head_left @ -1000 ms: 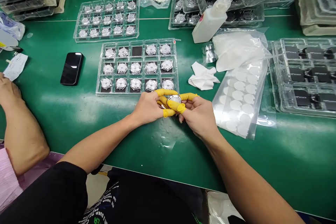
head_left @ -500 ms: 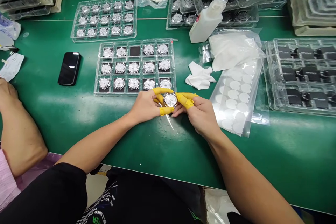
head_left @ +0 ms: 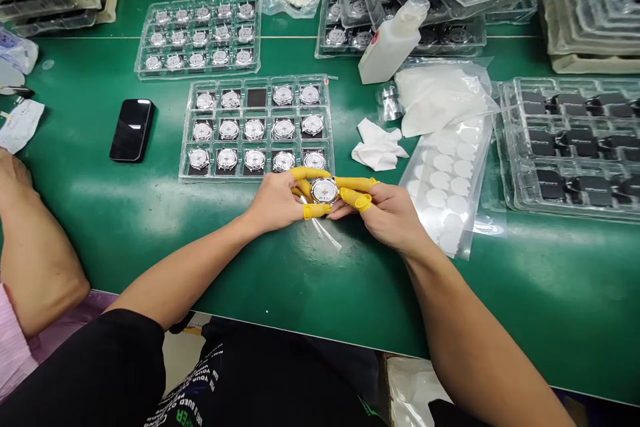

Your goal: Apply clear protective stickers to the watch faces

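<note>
Tray [head_left: 220,179] (phone [head_left: 132,131] left) behind watch [head_left: 324,191]

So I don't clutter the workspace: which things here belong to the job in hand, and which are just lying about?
Likely the job's: watch in left hand; tray just beyond it; perhaps disc sheet.
Seemingly lying about: phone; paper slip.

Silver watch case [head_left: 325,191] in the left hand [head_left: 273,203], right hand [head_left: 393,217] at its edge, near a clear compartmented tray [head_left: 220,178].
</note>
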The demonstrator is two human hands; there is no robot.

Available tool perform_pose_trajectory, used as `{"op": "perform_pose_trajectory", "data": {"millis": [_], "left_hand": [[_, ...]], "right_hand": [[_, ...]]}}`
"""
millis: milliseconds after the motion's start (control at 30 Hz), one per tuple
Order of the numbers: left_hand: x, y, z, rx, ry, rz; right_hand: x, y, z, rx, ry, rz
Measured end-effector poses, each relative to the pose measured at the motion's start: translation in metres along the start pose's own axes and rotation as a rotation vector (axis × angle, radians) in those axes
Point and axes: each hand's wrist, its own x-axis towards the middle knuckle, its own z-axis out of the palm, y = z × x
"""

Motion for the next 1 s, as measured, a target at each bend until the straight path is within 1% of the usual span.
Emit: {"op": "perform_pose_trajectory", "data": {"millis": [67,167,300,467,633,767,867,1000], "left_hand": [[0.0,-0.001,0.0,-0.005,-0.002,-0.006],[0.0,-0.001,0.001,-0.002,0.006,0.025],[-0.001,-0.001,0.001,-0.014,-0.013,0.045],[0.0,-0.002,0.0,-0.044,-0.021,0.042],[0.002,-0.002,-0.001,-0.006,-0.026,0.023],[0.001,0.0,-0.001,0.013,-0.027,0.035],[0.0,0.0,0.0,0.069,-0.044,0.055],[-0.001,-0.001,0.003,0.054,-0.052,0.076]], "right_hand": [[0.001,0.002,-0.001,0.009,-0.005,0.007],[0.001,0.003,0.004,0.067,-0.002,0.044],[0.001,0.002,0.008,0.108,0.062,0.086],[0.002,-0.003,0.004,0.174,-0.004,0.115],[0.002,-0.002,0.001,0.202,0.032,0.13],[0.003,0.001,-0.001,0.281,-0.011,0.138],[0.006,0.0,0.004,0.277,0.076,0.09],[0.004,-0.008,0.011,0.2,0.223,-0.04]]}}
